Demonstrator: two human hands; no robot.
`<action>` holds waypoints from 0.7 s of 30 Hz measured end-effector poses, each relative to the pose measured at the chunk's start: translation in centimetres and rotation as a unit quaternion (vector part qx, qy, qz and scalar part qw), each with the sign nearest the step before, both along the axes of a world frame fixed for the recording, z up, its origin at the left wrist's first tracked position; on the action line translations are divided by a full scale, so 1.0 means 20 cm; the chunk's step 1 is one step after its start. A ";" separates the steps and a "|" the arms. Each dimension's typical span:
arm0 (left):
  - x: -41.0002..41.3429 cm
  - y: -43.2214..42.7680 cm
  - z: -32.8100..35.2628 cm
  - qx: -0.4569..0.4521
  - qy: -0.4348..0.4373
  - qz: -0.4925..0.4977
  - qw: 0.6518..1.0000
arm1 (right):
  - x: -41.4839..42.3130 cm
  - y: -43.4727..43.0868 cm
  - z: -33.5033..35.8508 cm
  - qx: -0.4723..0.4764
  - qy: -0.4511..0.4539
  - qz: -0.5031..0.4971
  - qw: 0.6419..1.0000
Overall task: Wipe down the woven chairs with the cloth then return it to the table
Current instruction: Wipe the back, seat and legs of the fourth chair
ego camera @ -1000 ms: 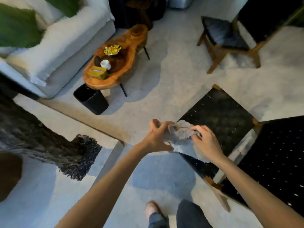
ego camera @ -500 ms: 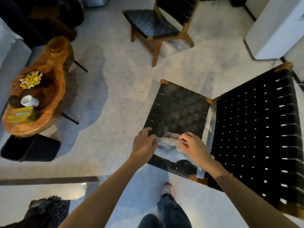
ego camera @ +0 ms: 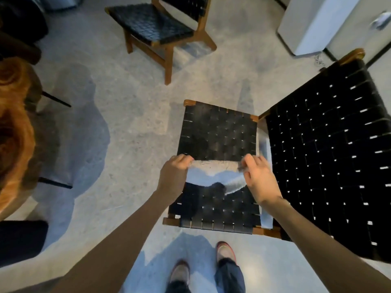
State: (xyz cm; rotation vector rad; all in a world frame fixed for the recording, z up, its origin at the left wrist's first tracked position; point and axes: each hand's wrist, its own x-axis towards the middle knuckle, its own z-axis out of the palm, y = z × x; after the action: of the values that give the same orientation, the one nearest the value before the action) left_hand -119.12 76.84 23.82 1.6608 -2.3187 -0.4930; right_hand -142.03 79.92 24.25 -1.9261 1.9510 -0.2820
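Cloth [ego camera: 213, 173]: we pinch its upper corners in left hand [ego camera: 174, 174] and right hand [ego camera: 260, 180], long axis hand-to-hand, woven chair seat [ego camera: 218, 132] just beneath, equally near both.

We see pale speckled floor [ego camera: 131, 115], stone-look, soft blurred shadows across it. Left edge: live-edge wood counter [ego camera: 14, 132] on thin black legs [ego camera: 56, 99]; black box-shaped thing [ego camera: 21, 240] near it on floor. Top right: white cabinet [ego camera: 313, 24]. Top left: dark upholstery [ego camera: 21, 22] and silvery container [ego camera: 61, 2], both cut off. Light cool, dim.
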 end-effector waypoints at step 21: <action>0.37 0.31 -1.09 0.177 0.183 0.043 0.966 | 0.18 0.52 -1.14 0.060 -0.054 -0.186 0.979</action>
State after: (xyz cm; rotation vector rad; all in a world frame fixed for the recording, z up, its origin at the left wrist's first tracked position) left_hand -111.73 83.12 2.10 1.6321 -1.9632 -1.1432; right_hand -138.34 90.39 1.41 -1.4327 2.1902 -0.3531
